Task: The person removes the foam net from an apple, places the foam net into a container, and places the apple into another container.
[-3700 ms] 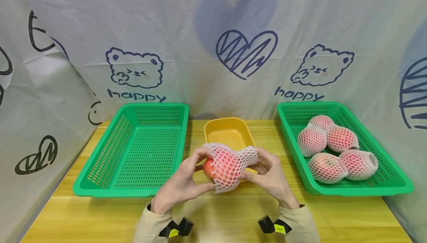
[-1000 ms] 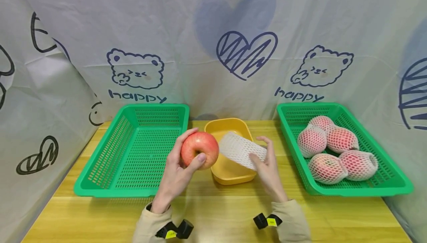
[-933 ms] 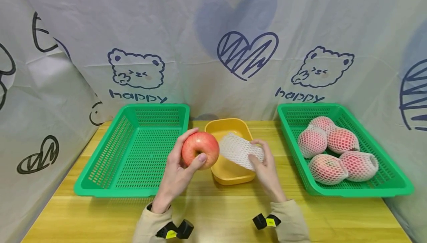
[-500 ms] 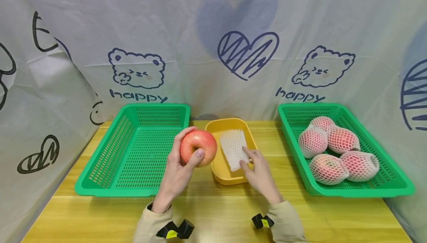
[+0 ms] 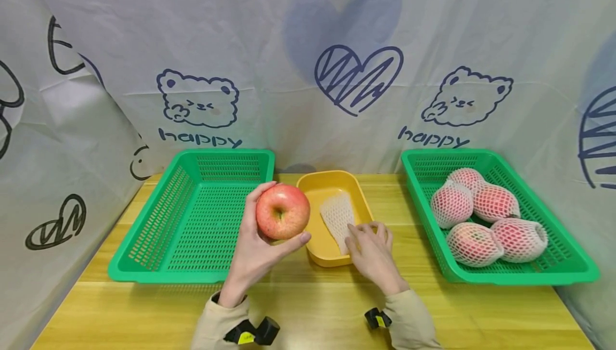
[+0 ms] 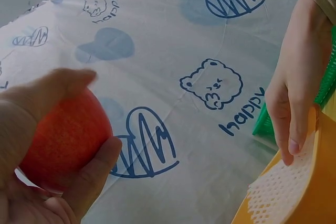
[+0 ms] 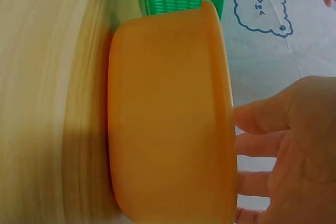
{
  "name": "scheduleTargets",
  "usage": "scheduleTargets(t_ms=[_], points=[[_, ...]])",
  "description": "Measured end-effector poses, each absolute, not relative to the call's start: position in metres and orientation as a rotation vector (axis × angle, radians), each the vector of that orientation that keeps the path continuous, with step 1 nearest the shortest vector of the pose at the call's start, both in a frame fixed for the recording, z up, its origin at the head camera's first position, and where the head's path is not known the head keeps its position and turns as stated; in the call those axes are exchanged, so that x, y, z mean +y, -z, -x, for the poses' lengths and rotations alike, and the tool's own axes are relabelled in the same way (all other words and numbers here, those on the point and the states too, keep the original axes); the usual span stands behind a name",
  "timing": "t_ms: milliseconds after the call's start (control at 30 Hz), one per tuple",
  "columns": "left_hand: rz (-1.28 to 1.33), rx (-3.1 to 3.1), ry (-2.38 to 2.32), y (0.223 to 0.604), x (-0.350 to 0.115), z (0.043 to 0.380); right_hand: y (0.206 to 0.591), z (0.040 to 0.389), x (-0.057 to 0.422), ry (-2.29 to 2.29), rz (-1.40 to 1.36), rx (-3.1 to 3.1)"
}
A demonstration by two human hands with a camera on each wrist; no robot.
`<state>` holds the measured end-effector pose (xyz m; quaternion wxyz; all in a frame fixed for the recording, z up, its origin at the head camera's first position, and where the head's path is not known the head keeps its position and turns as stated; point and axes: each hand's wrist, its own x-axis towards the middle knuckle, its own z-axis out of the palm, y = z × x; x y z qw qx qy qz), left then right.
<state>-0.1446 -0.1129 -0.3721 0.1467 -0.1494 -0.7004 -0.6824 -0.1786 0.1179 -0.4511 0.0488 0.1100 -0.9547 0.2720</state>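
A bare red apple (image 5: 283, 212) sits in my left hand (image 5: 254, 256), which grips it from the side with curled fingers and thumb, above the table just right of the left basket. In the left wrist view the apple (image 6: 68, 137) shows between thumb and fingers. A white foam net sleeve (image 5: 337, 215) lies flat inside the yellow tub (image 5: 329, 180). My right hand (image 5: 374, 256) is over the tub's near right rim, its fingers reaching down at the sleeve's edge. In the right wrist view the tub's wall (image 7: 168, 114) hides the fingertips of the right hand (image 7: 299, 150).
On the left stands a green basket (image 5: 212, 222) with nothing seen in it. Another green basket (image 5: 529, 275) on the right holds several apples (image 5: 495, 201) in foam nets. All stand on a wooden table (image 5: 308, 307) before a printed cloth (image 5: 269, 29).
The apple has come out of its foam net. My right hand has lowered the net into the yellow tub and let go. My left hand has turned the apple slightly and shifted it left.
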Motion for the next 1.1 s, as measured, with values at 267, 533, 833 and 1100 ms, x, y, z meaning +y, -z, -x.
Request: scheduleTargets(t_ms=[267, 533, 833, 1100], points=[[0.485, -2.043, 1.888, 0.373, -0.112, 0.145, 0.451, 0.178, 0.12, -0.793, -0.319, -2.98], [0.441, -2.075, 1.827, 0.37, -0.113, 0.143, 0.447, 0.179, 0.123, -0.956, -0.323, -2.893], [0.328, -2.234, 1.444, 0.35, -0.139, 0.148, 0.443, 0.181, 0.127, -1.034, -0.308, -2.733], [0.217, -2.337, 1.241, 0.331, -0.171, 0.157, 0.44, 0.182, 0.131, -1.067, -0.27, -2.704]])
